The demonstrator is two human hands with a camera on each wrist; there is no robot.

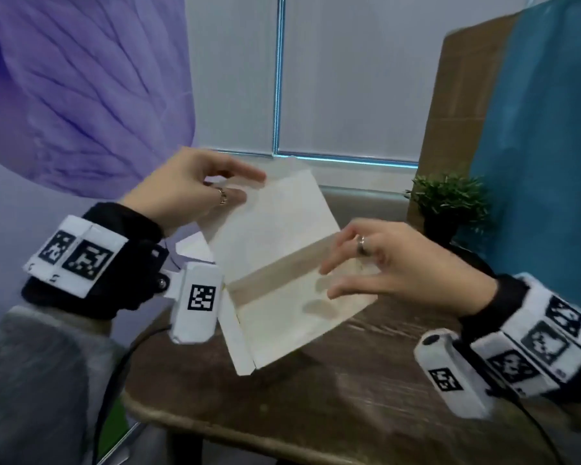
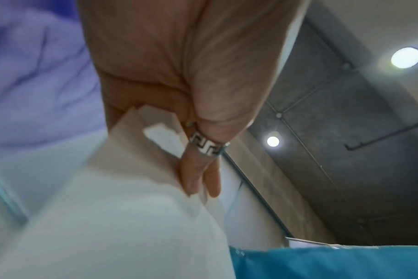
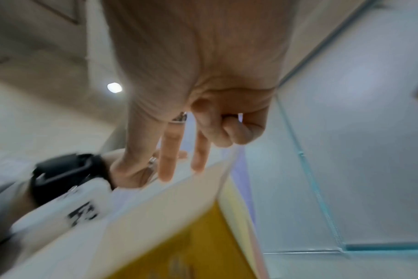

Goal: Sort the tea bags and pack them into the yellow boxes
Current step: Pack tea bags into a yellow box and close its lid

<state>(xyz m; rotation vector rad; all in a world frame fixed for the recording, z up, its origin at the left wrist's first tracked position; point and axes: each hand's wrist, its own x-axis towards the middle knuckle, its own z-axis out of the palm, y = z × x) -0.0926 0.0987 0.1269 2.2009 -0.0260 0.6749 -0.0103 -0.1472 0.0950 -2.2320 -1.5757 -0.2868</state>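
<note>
my left hand (image 1: 185, 186) pinches yellow box (image 1: 282, 263) flap | my right hand (image 1: 399, 266) grips its side | inside unseen | held above table (image 1: 316, 414)

Office-like room; frosted glass partition (image 1: 346, 75), wooden table (image 1: 366, 380) (potted plant (image 1: 450, 199)).

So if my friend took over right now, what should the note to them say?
Left hand: pinches the top flap of the box.
Right hand: fingers spread on the box's right side, steadying it; grip unclear.
The box is held tilted above the wooden table, white inside facing you; its yellow outside shows in the right wrist view.
No tea bags in view.
Done: box is opened out.
Left: fold it into shape, find the tea bags, sort and pack them.
</note>
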